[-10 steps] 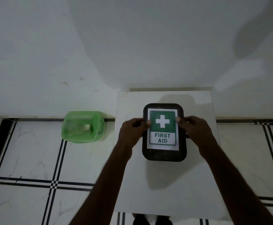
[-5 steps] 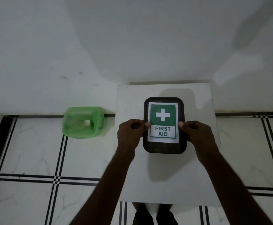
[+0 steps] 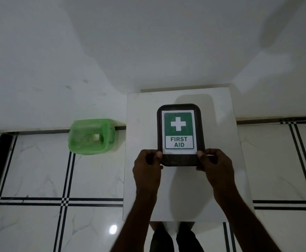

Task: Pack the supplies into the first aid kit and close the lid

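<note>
The first aid kit (image 3: 179, 159) is a dark rounded box with a green and white "FIRST AID" label on its lid. It lies on a small white table (image 3: 143, 179), lid closed. My left hand (image 3: 146, 168) grips its near left corner, thumb on the lid's edge. My right hand (image 3: 214, 166) grips the near right corner the same way. No loose supplies are in sight; the inside of the kit is hidden.
A green translucent plastic container (image 3: 92, 137) lies on the tiled floor to the left of the table, against the white wall. Behind the table rises the wall. My feet (image 3: 176, 237) stand at the table's near edge.
Both hands have slid from the kit's middle sides toward me to its near corners. The kit stays closed on the table.
</note>
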Available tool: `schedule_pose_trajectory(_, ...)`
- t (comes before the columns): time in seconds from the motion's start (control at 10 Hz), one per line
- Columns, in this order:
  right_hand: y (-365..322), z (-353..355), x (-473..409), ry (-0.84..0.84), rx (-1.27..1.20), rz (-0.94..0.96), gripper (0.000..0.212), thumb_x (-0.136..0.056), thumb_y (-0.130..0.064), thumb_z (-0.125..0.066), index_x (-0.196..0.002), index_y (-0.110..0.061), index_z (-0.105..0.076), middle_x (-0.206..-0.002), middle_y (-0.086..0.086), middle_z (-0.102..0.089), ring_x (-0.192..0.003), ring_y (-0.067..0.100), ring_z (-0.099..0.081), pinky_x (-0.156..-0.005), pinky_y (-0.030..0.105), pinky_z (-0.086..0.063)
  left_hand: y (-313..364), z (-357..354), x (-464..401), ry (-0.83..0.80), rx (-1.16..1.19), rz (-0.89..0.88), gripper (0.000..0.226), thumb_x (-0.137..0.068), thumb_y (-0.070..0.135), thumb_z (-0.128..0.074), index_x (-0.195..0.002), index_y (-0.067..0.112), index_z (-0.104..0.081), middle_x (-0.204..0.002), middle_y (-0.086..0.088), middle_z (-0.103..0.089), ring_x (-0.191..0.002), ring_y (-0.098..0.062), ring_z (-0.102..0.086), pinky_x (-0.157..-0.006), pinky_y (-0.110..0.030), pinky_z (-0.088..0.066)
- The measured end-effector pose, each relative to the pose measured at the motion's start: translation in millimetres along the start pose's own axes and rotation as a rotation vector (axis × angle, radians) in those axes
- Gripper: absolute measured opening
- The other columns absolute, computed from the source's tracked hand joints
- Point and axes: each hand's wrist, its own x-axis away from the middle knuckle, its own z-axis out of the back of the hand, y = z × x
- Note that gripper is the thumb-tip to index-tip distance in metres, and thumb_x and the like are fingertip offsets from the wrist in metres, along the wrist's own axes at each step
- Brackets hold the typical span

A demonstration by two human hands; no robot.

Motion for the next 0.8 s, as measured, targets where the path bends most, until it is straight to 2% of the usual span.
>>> schedule_pose_trajectory(0.1, -1, 0, -7, -0.019, 0.057, 0.059, 0.024, -0.088, -0.028, -0.066, -0.107, -0.016, -0.060, -0.100, 0.005, -0.068, -0.089, 0.021, -0.068, -0.083, 0.046, -0.058, 0, 3, -12, -0.123, 0.069, 0.035, 0.016, -0.096, 0.016, -0.061, -0.111, 0.014, -0.067, -0.109, -0.004, -0.071, -0.099, -0.019, -0.070, -0.084, -0.038, -0.062)
schedule_pose_trajectory(0.2, -8, -5, -20, -0.105, 0.025, 0.114, 0.034, -0.094, -0.028, -0.056, -0.127, -0.019, -0.056, -0.117, 0.002, -0.066, -0.105, 0.020, -0.063, -0.091, 0.042, -0.055, 3, -2, -24, -0.210, 0.003, -0.037, 0.028, -0.102, 0.021, -0.048, -0.126, 0.023, -0.064, -0.117, -0.002, -0.071, -0.103, -0.018, -0.069, -0.086, -0.040, -0.060)
schedule_pose_trajectory(0.4, -26, -12, -57, -0.135, 0.014, 0.151, 0.033, -0.099, -0.030, -0.047, -0.129, -0.018, -0.056, -0.115, 0.003, -0.068, -0.104, 0.018, -0.063, -0.092, 0.041, -0.054, 21, -25, -44, -0.278, -0.053, -0.162, 0.038, -0.106, 0.031, -0.037, -0.137, 0.023, -0.057, -0.127, 0.000, -0.068, -0.117, -0.020, -0.063, -0.097, -0.046, -0.055)
schedule_pose_trajectory(0.6, -38, -11, -80, -0.144, 0.072, 0.162, 0.034, -0.099, -0.032, -0.047, -0.128, -0.017, -0.055, -0.116, 0.006, -0.067, -0.102, 0.022, -0.063, -0.091, 0.042, -0.054, 34, -38, -54, -0.261, -0.069, -0.196, 0.037, -0.107, 0.027, -0.033, -0.135, 0.021, -0.057, -0.126, -0.002, -0.068, -0.115, -0.022, -0.062, -0.098, -0.046, -0.054)
schedule_pose_trajectory(0.7, -39, -6, -80, -0.160, 0.072, 0.137, 0.039, -0.098, -0.035, -0.048, -0.132, -0.016, -0.052, -0.119, 0.008, -0.066, -0.106, 0.024, -0.063, -0.085, 0.034, -0.054, 35, -36, -53, -0.251, -0.063, -0.179, 0.034, -0.106, 0.025, -0.035, -0.129, 0.022, -0.060, -0.121, -0.001, -0.068, -0.112, -0.021, -0.063, -0.096, -0.044, -0.056)
schedule_pose_trajectory(0.8, -54, 5, -66, -0.040, 0.247, 0.228, 0.052, -0.096, -0.038, -0.051, -0.142, -0.015, -0.042, -0.137, 0.012, -0.057, -0.121, 0.028, -0.056, -0.094, 0.037, -0.048, 55, -27, -42, -0.191, -0.155, -0.165, 0.032, -0.104, 0.026, -0.040, -0.128, 0.018, -0.060, -0.118, 0.001, -0.067, -0.102, -0.012, -0.060, -0.077, -0.006, -0.047)
